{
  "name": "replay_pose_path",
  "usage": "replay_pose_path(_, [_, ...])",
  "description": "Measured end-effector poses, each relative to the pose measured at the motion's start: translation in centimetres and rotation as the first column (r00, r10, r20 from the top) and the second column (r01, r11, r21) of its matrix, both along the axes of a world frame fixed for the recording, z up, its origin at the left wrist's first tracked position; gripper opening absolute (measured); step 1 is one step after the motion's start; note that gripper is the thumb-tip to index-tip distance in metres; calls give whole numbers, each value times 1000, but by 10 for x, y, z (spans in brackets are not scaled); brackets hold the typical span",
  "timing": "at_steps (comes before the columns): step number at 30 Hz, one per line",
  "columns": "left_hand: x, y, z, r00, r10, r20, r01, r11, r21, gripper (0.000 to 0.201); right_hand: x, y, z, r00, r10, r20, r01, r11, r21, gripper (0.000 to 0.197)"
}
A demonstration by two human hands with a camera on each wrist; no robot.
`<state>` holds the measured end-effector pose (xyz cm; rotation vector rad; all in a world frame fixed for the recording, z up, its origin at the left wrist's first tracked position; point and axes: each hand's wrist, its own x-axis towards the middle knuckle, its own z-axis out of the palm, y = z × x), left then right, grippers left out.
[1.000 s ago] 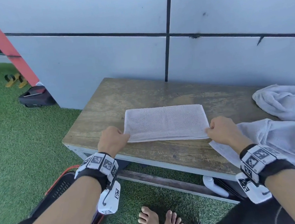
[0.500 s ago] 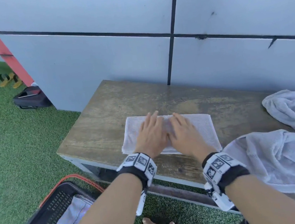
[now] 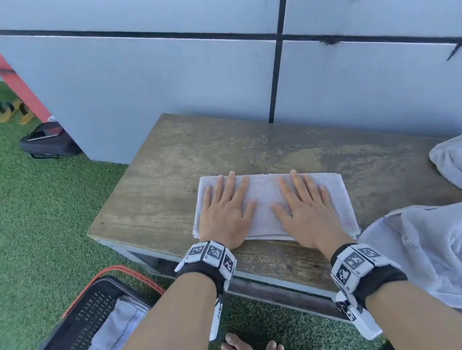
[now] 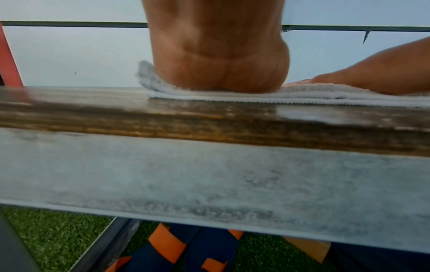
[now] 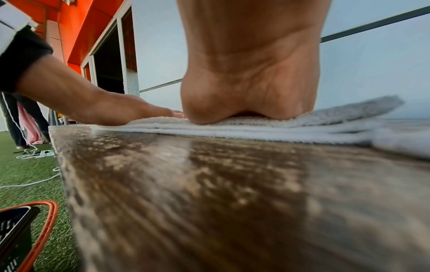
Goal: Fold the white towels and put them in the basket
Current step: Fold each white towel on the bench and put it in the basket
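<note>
Head view: a wooden tabletop (image 3: 167, 182) carries a folded towel (image 3: 267, 196) near its front edge. Both hands press flat on it, each grip apart, fingers straight: left hand (image 3: 224, 213), right hand (image 3: 305, 209). Basket (image 3: 76, 322) sits below left on grass.

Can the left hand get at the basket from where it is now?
Probably yes: the left hand lies flat on the folded towel, and the basket sits open below it, nothing between.

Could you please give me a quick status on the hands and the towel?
Left hand and right hand flat, fingers straight, pressing folded towel on bench. Basket holds one towel. Two unfolded towels at right. Nothing in the way.
</note>
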<state>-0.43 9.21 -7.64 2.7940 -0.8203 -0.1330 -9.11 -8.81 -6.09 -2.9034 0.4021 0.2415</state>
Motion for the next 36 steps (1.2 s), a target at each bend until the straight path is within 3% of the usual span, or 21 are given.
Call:
replay_pose_path(9, [2,26,6,992,127,-3,-126,992,29,63,-22,-27,1,996,-85,19,85,996,-9,66])
replay_pose_path(14, [-2,27,10,979,199,-45,-196,978,67,63,-23,-21,9,989,-136,-57,137,990,14,66])
replay_pose_path(16, [-3,25,13,975,216,-59,-210,973,97,64,-28,-9,18,992,-115,50,121,985,-124,60])
replay_pose_path(18, [-4,23,15,966,240,-94,-229,966,117,65,-39,8,26,977,-25,210,65,981,-184,38])
replay_pose_path(21, [-10,23,18,953,282,-107,-261,949,175,66,-53,24,27,978,26,206,-22,1000,-20,26])
replay_pose_path(26, [-40,32,32,913,385,-137,-347,907,238,75,-56,12,20,964,37,265,-41,999,10,14])
replay_pose_path(28, [-54,36,42,913,395,-100,-355,892,280,80,-52,3,18,973,39,229,-51,998,44,25])
replay_pose_path(30, [-66,39,53,937,346,-48,-319,903,288,72,-49,-6,20,992,19,128,-38,988,147,50])
replay_pose_path(34, [-77,55,57,987,123,-104,-132,987,-91,15,-54,-9,18,997,58,48,-69,951,301,67])
replay_pose_path(35, [-78,61,53,990,53,-131,-70,989,-132,11,-57,-7,17,996,80,38,-88,939,332,70])
replay_pose_path(36, [-80,67,49,990,-17,-139,0,993,-122,32,-60,-5,17,995,100,32,-104,929,355,72])
